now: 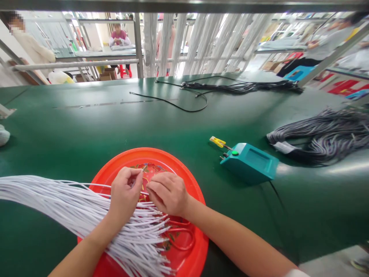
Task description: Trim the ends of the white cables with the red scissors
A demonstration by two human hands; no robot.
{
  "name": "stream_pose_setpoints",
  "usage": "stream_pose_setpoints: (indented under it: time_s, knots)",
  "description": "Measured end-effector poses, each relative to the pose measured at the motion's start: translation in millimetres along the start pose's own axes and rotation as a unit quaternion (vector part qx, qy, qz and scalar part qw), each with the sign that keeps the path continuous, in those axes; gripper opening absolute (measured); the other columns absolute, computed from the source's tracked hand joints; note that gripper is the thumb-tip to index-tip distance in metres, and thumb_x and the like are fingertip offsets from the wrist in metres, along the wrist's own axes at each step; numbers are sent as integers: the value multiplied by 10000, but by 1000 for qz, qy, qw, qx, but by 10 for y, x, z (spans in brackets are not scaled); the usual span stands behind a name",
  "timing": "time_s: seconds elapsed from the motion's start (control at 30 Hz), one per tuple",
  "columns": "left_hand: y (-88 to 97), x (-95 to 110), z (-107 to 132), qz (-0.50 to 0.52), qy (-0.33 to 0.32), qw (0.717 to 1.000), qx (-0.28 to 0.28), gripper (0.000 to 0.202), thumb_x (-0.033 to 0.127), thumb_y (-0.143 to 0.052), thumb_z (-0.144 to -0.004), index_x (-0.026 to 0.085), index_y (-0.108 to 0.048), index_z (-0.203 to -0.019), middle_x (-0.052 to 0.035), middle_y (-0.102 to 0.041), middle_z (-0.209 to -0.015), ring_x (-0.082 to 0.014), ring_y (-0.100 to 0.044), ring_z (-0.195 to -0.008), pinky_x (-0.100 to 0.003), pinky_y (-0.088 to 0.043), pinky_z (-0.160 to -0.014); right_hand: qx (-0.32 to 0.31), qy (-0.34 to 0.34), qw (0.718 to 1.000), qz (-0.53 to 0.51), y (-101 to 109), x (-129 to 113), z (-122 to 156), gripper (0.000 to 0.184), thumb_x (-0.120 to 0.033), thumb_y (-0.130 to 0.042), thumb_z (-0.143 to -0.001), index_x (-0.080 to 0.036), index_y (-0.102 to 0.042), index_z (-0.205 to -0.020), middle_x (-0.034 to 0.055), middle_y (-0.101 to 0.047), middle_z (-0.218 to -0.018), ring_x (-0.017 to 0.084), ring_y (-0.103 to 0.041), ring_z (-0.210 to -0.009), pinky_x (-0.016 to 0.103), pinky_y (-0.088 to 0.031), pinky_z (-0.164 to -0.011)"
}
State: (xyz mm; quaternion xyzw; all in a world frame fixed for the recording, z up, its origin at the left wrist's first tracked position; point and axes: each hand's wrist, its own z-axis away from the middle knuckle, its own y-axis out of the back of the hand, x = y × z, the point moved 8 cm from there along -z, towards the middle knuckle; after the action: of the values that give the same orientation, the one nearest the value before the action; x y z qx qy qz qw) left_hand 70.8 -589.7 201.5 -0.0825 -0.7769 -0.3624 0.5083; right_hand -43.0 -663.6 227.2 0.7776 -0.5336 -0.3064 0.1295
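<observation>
Over an orange-red tray [198, 250], my left hand [126, 191] is closed in a pinch on a white cable [99, 185]. A small thin tip [144, 168] sticks out above its thumb and forefinger; its kind is too small to tell. My right hand [168, 193] is closed beside it, fingertips pinched where the cable's end reaches them; the exact grip is hidden. Below both hands a thick bundle of white cables [95, 215] runs in from the left, its ends spread across the tray. Red-handled scissors [188, 240] lie partly under those ends.
A teal device [249, 163] with a green button and yellow clip [218, 142] stands right of the tray. Bundled grey-black cables [323, 138] lie farther right, black cables [239, 87] at the back of the green table [100, 127]. Beyond hang white strands [198, 42]; several people sit or stand.
</observation>
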Motion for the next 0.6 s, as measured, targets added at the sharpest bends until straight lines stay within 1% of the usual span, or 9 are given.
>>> stream_pose_setpoints:
  time_s: [0.07, 0.17, 0.23, 0.27, 0.3, 0.37, 0.43, 0.5, 0.6]
  knots:
    - [10, 53, 3, -7, -33, 999, 8, 164, 328, -561, -823, 174, -613, -805, 0, -584, -722, -103, -544, -642, -220, -446, -591, 34, -91, 991, -94, 29, 147, -8, 91, -166, -508, -813, -180, -596, -832, 45, -647, -772, 140, -605, -736, 277, -509, -690]
    - [2, 177, 17, -36, -96, 995, 10, 101, 248, -555, -834, 178, -618, -798, 13, -576, -719, -82, -535, -657, -187, -434, -597, 68, -315, 917, -234, -58, 522, 102, 176, -276, -444, -877, -176, -588, -867, 30, -630, -761, 114, -595, -669, 254, -501, -616]
    - [-16, 247, 24, -54, -131, 990, 4, 83, 200, -553, -834, 177, -615, -784, 20, -572, -707, -73, -522, -658, -176, -422, -605, 56, -385, 871, -299, -157, 625, 158, 264, -351, -405, -894, -170, -597, -884, 36, -637, -779, 108, -595, -649, 251, -498, -595]
    - [-30, 272, 26, -62, -143, 988, -1, 82, 182, -552, -833, 177, -614, -780, 22, -570, -702, -72, -515, -658, -175, -416, -609, 43, -386, 865, -317, -183, 626, 149, 279, -368, -409, -890, -167, -602, -878, 40, -642, -788, 110, -598, -658, 254, -500, -606]
    - [-43, 290, 28, -68, -153, 986, -7, 83, 172, -551, -832, 177, -614, -779, 23, -567, -697, -71, -507, -653, -176, -411, -608, 28, -374, 871, -318, -190, 608, 127, 264, -367, -434, -879, -167, -604, -862, 40, -644, -788, 113, -600, -673, 258, -501, -622]
    - [-68, 300, 32, -76, -161, 984, -21, 84, 166, -552, -831, 177, -615, -776, 25, -560, -692, -71, -496, -641, -180, -404, -600, 8, -322, 904, -279, -138, 543, 59, 169, -311, -505, -843, -172, -598, -816, 27, -636, -756, 115, -593, -687, 257, -497, -636]
    - [-88, 284, 39, -87, -159, 983, -33, 89, 165, -551, -830, 180, -617, -772, 25, -558, -695, -70, -492, -633, -183, -397, -596, -1, -239, 948, -211, -44, 442, -24, 67, -217, -541, -810, -172, -584, -785, 22, -625, -737, 113, -584, -695, 251, -498, -639]
    - [-103, 259, 47, -98, -152, 983, -42, 93, 161, -553, -823, 183, -620, -763, 27, -553, -692, -70, -490, -625, -185, -394, -599, -12, -128, 985, -115, 34, 303, -89, 75, -143, -516, -801, -166, -587, -790, 41, -632, -780, 121, -586, -733, 258, -509, -664]
    - [-103, 201, 44, -97, -121, 987, -42, 89, 176, -558, -811, 190, -631, -763, 29, -542, -668, -74, -481, -602, -192, -392, -580, -23, 26, 998, 56, 56, 108, -95, 151, -94, -486, -800, -167, -611, -841, 60, -652, -857, 141, -593, -779, 282, -526, -710]
